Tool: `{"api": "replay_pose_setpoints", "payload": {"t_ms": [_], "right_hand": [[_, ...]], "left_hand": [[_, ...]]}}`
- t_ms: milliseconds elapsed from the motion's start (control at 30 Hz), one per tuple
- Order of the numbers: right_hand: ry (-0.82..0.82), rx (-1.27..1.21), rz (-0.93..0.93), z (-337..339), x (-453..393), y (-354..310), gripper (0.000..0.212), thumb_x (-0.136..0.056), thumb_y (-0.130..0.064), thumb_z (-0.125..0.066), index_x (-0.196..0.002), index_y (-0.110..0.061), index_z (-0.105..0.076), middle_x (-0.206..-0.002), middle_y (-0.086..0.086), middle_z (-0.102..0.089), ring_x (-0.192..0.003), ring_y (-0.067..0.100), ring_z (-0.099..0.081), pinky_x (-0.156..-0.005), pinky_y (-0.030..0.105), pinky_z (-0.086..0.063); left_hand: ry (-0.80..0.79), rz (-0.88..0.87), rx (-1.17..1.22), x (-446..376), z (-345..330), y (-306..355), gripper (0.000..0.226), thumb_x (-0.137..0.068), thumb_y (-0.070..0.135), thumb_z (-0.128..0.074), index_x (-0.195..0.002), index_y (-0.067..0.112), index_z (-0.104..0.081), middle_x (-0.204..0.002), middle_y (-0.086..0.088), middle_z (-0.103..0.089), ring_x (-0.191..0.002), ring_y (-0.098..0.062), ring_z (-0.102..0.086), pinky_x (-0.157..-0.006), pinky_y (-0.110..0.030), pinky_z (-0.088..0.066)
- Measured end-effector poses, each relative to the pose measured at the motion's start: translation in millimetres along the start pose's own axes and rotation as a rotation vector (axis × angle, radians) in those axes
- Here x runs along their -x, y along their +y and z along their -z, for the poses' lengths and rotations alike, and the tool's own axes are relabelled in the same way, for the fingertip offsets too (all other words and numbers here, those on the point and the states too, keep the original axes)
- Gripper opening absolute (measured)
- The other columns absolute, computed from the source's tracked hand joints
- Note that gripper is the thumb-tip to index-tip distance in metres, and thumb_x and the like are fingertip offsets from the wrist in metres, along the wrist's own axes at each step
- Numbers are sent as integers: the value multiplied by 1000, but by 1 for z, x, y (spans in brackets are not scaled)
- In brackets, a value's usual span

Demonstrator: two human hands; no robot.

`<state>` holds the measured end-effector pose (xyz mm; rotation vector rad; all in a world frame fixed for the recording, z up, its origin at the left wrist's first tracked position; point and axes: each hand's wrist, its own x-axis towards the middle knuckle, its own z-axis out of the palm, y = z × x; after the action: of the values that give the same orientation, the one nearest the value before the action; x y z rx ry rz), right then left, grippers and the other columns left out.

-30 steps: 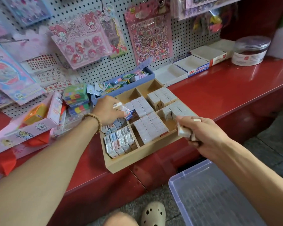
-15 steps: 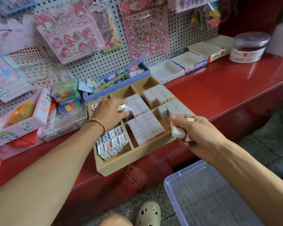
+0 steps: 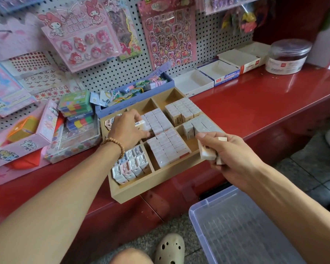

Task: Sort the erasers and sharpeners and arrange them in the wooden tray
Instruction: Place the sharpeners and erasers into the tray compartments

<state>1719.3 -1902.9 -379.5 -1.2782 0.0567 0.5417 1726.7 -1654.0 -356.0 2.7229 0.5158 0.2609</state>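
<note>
Sticker sheets (image 3: 169,33) on a pegboard (image 3: 208,39), lidded jar (image 3: 288,56) on red counter (image 3: 265,100).

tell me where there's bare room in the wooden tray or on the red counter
Free: the wooden tray's two back compartments, and the red counter right of the tray, before the white boxes. Crowded: the eraser and sharpener compartments, and the counter's left end.

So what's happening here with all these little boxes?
A person is sorting small stationery into a wooden tray on a red counter. The left hand holds one boxed eraser over the tray's middle compartments, while the right hand grips a few more erasers at the tray's right edge. Several compartments are already packed with erasers in rows, and sharpeners fill the near-left one. The two back compartments look empty.
</note>
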Motion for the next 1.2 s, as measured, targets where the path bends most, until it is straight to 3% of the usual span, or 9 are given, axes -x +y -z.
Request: {"api": "replay_pose_setpoints", "payload": {"t_ms": [67, 167, 367, 500, 600, 733, 867, 1100, 1200], "right_hand": [[22, -20, 6, 0, 0, 0, 21, -86, -23, -75, -71, -12, -65, -62, 4, -55, -45, 9, -39, -38, 21, -28], [98, -50, 15, 1, 1, 0, 17, -91, -19, -71, -80, -7, -65, -65, 6, -58, -45, 10, -42, -39, 22, -30], [161, -58, 30, 9, 1, -5, 16, -91, -13, -69, -98, 1, -70, -71, 8, -62, -47, 10, -45, -39, 22, -30], [144, -41, 20, 21, 2, -7, 18, -91, -14, -69, -100, 2, -70, -65, 6, -62, -47, 10, -44, -38, 22, -29], [135, -45, 20, 28, 2, -8, 17, -92, -14, -68, -98, 2, -71, -63, 6, -62, -47, 10, -43, -37, 21, -29], [132, -40, 26, 33, 1, -6, 16, -92, -15, -69, -93, 0, -72, -64, 6, -62, -49, 11, -43, -39, 22, -30], [143, -76, 19, 33, 0, -7, 9, -88, -12, -73, -89, -4, -72, -67, 8, -65, -48, 11, -44, -38, 21, -29], [153, -156, 19, 33, -5, -11, 19, -89, -12, -73, -100, 3, -71, -81, 13, -69, -48, 9, -45, -39, 21, -29], [146, -155, 17, 34, -5, -11, 18, -89, -11, -73, -101, 3, -71, -79, 11, -71, -47, 9, -46, -39, 21, -30]], "left_hand": [[30, -6, 25, -1, 6, 2, 38, -73, 32, -85, -92, 22, -54, -103, 1, -61, -103, -21, -56, -83, -33, -47], [-5, 15, 123, -1, 15, 16, 32, -78, 33, -81, -90, 19, -56, -86, 4, -58, -76, -14, -55, -63, -26, -41], [-425, 131, 463, -9, 19, 54, 3, -96, 6, -54, -97, 5, -52, -75, -3, -42, -54, -9, -42, -38, -17, -29], [-302, -33, 299, -22, 14, 67, 19, -91, 7, -66, -105, 15, -56, -93, -4, -62, -64, -10, -62, -46, -18, -48], [-200, -115, 194, -32, 6, 74, 27, -82, 9, -77, -94, 22, -56, -89, 1, -63, -70, -11, -65, -54, -22, -51], [-151, -252, -52, -41, -10, 80, 23, -81, 17, -77, -93, 25, -60, -88, 4, -57, -83, -16, -57, -67, -27, -44], [-118, -368, -222, -43, -26, 81, 19, -82, 21, -73, -92, 29, -60, -94, 7, -54, -90, -18, -54, -74, -34, -48], [-76, -421, -279, -47, -38, 80, 30, -78, 22, -77, -94, 29, -53, -91, 7, -53, -91, -17, -54, -72, -30, -42], [-103, -385, -248, -48, -36, 80, 32, -75, 26, -82, -91, 27, -54, -80, 11, -49, -85, -17, -52, -69, -30, -40]]}}
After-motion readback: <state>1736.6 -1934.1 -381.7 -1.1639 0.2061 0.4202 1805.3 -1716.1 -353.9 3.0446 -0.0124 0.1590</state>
